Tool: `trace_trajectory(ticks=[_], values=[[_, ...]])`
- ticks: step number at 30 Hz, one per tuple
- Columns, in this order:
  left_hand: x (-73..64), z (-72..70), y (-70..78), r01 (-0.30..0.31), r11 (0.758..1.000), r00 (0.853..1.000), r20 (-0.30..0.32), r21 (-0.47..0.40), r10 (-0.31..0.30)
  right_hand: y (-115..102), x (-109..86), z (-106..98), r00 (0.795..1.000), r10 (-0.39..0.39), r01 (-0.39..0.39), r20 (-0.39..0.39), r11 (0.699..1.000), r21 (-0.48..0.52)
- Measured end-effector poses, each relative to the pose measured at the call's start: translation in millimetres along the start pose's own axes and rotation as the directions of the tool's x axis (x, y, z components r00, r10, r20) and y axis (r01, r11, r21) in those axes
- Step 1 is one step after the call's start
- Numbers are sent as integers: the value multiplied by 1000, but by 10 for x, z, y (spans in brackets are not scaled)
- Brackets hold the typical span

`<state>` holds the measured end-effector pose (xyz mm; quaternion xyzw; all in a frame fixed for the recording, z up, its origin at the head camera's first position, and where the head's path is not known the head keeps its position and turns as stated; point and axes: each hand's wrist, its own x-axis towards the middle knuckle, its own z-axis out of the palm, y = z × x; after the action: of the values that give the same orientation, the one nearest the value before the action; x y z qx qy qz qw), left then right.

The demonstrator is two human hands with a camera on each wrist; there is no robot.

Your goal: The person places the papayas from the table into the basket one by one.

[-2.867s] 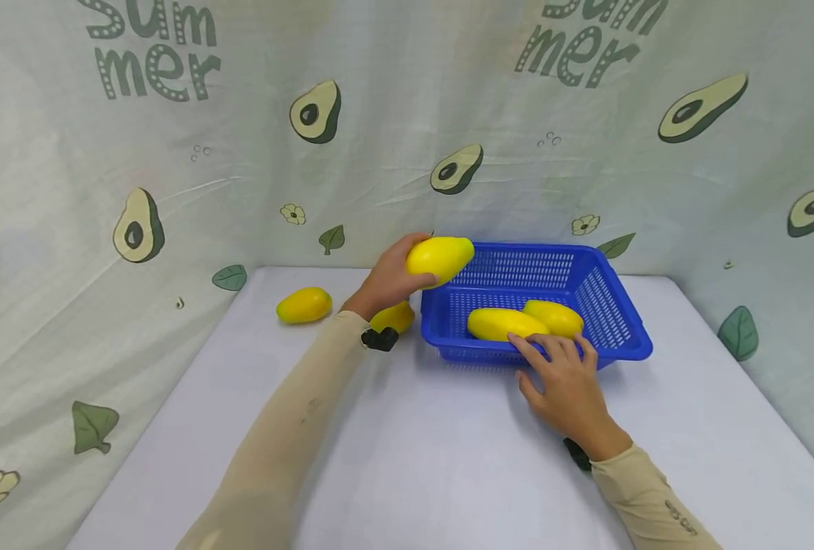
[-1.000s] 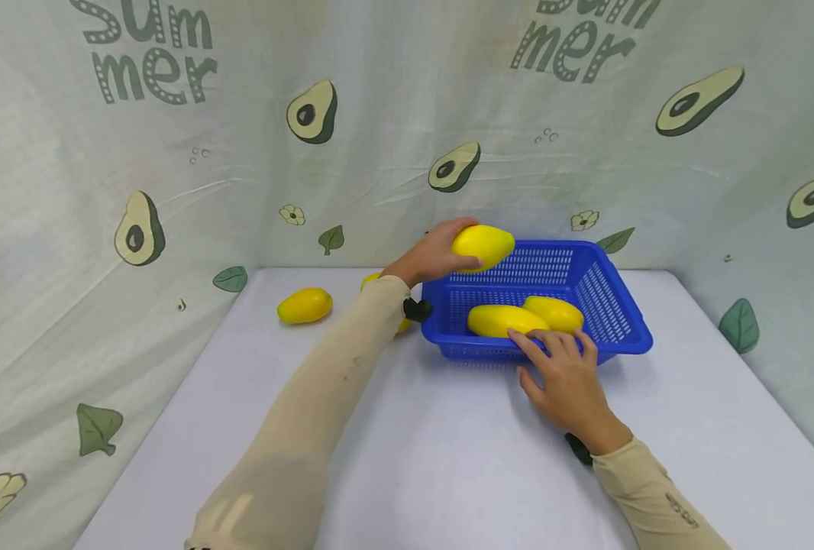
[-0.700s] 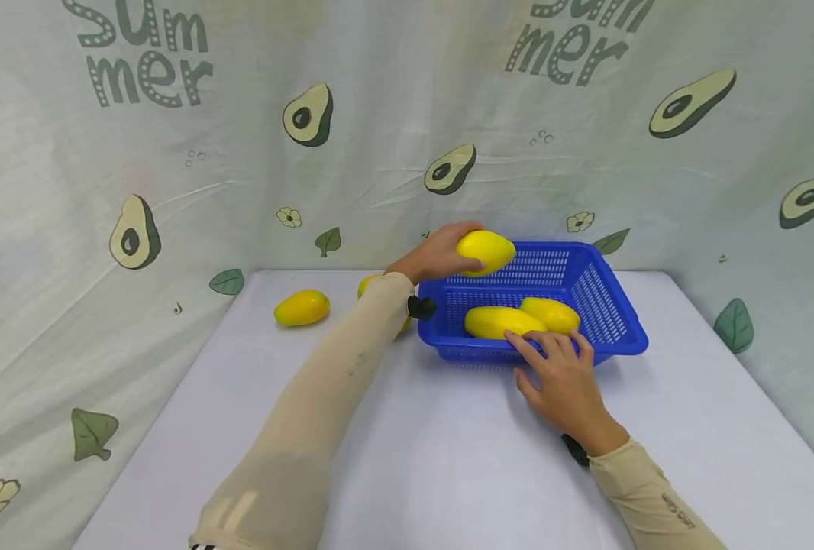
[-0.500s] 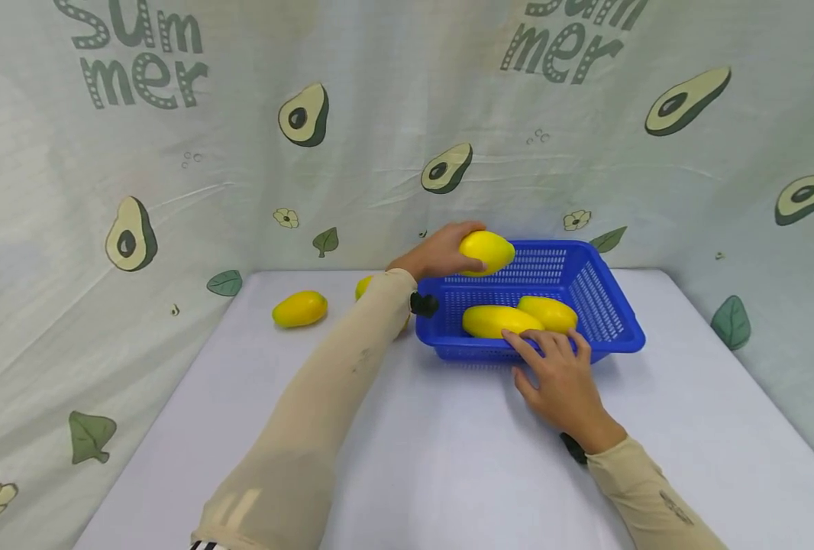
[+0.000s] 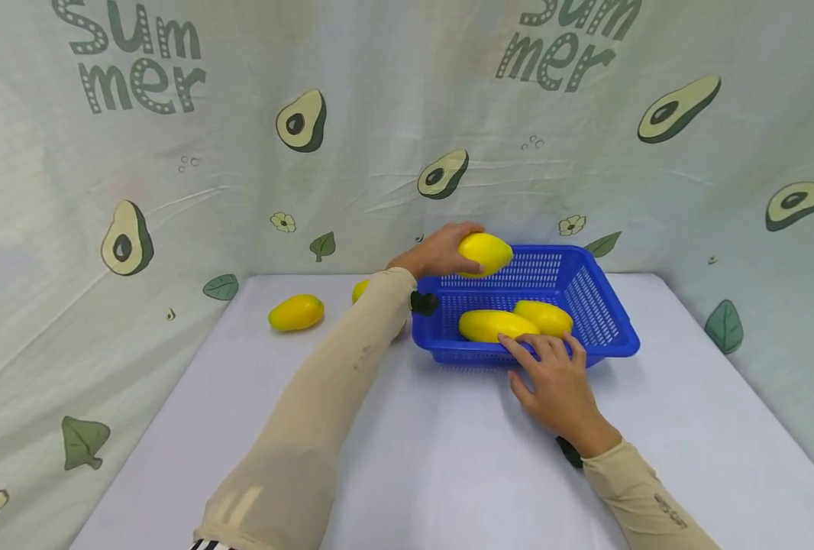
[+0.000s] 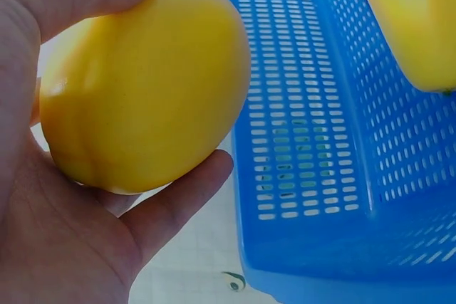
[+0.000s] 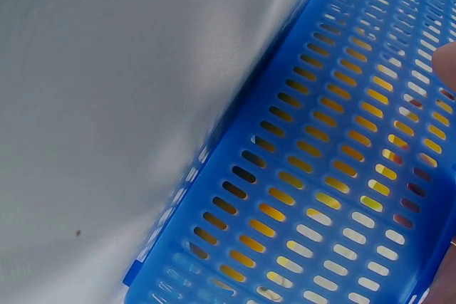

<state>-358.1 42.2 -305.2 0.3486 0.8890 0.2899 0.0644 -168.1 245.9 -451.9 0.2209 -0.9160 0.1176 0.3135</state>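
My left hand (image 5: 444,252) grips a yellow mango (image 5: 486,254) above the left back part of a blue plastic basket (image 5: 524,350). In the left wrist view, thumb and fingers wrap this mango (image 6: 153,83) from both sides, beside the perforated basket wall (image 6: 299,240). My right hand (image 5: 557,386) holds the basket's near rim, fingers hooked over it and thumb in front of the wall. Inside the basket, a long mango (image 5: 492,325) and a second mango (image 5: 543,316) lie near those fingers. Through the slots of the basket wall (image 7: 285,169), yellow shows in the right wrist view.
On the white table (image 5: 441,458), a mango (image 5: 297,313) lies left of the basket. Another mango (image 5: 360,289) is mostly hidden behind my left forearm. A printed cloth (image 5: 373,130) hangs behind the table and along its sides.
My left hand has carried the mango rightward, from the basket's left edge to over its inside; in the last half second it stays nearly still. The right hand keeps its place on the rim.
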Motion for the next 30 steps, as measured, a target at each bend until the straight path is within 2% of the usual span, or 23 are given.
trace_trajectory(ticks=[9, 17, 19, 24, 26, 30], values=[[58, -25, 85, -15, 1000, 1000, 26, 18, 14, -8, 5, -8, 1000, 3, -3, 0, 1000, 0], [93, 20, 98, -18, 999, 999, 46, 50, 16, -17, -2, -12, 1000, 2, -2, -1, 1000, 4], [87, 27, 91, -8, 998, 999, 32, 61, 6, -20, -3, -8, 1000, 3, -4, 7, 1000, 6], [55, -10, 44, 7, 996, 998, -58, 87, -2, -29, 9, 0, 1000, 3, -3, 17, 1000, 12], [41, -42, 13, 8, 997, 997, -80, 74, -2, -25, 13, -5, 1000, 2, -3, 16, 1000, 10], [-20, -117, -63, 20, 1000, 996, -82, 10, -19, -3, 11, -22, 1000, 6, -6, 17, 1000, 8]])
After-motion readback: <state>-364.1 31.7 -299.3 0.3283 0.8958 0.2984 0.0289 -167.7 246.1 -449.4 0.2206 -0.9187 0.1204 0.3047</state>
